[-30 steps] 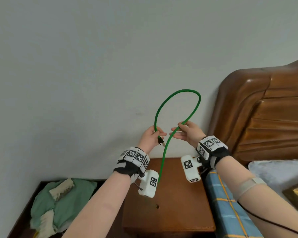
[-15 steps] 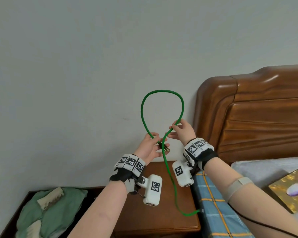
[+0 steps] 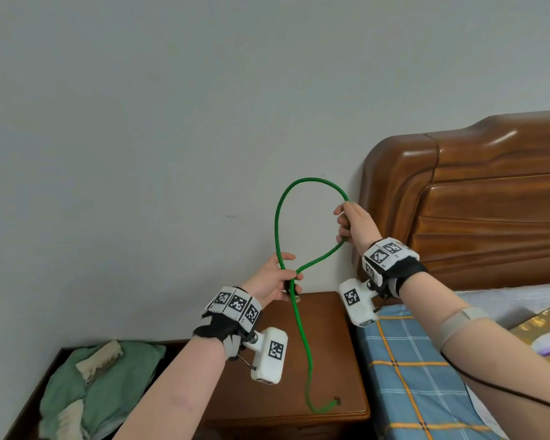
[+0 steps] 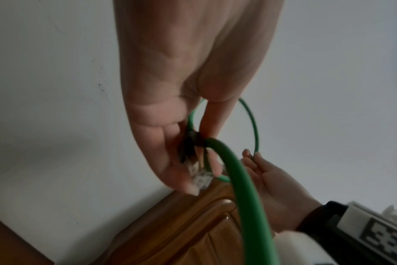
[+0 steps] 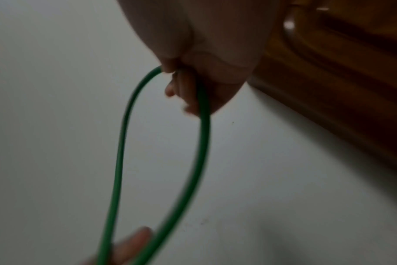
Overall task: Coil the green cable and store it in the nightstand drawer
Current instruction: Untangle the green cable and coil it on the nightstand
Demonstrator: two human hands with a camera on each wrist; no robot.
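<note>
1. Wall (image 3: 140, 122) fills the upper and left frame; carved headboard (image 3: 473, 201) sits at right; bed with blue plaid sheet (image 3: 410, 360) lower right.
2. Nightstand (image 3: 331, 328) at bottom centre, brown top showing. Its drawer front is out of view, so I cannot tell whether it is open or closed. Green bundle of cloth (image 3: 102, 369) lies in a dark tray at lower left.
3. Green cable (image 3: 278, 217) stands as one tall loop in mid-frame, crossing itself at the left hand. Its tail drops down over the nightstand top and curls near the front edge.
4. Right hand (image 3: 354, 225), centre right, has fingers curled round the loop's right side. Half a second ago it was pinching close beside the left hand; now it has moved up and away, widening the loop.
5. Left hand (image 3: 275, 279), centre, pinches the crossing point with the plug end (image 4: 200, 176) against its fingertips.
6. Judgement: first coil is formed and being sized. The hanging tail has yet to be wound in, then the drawer step.
</note>
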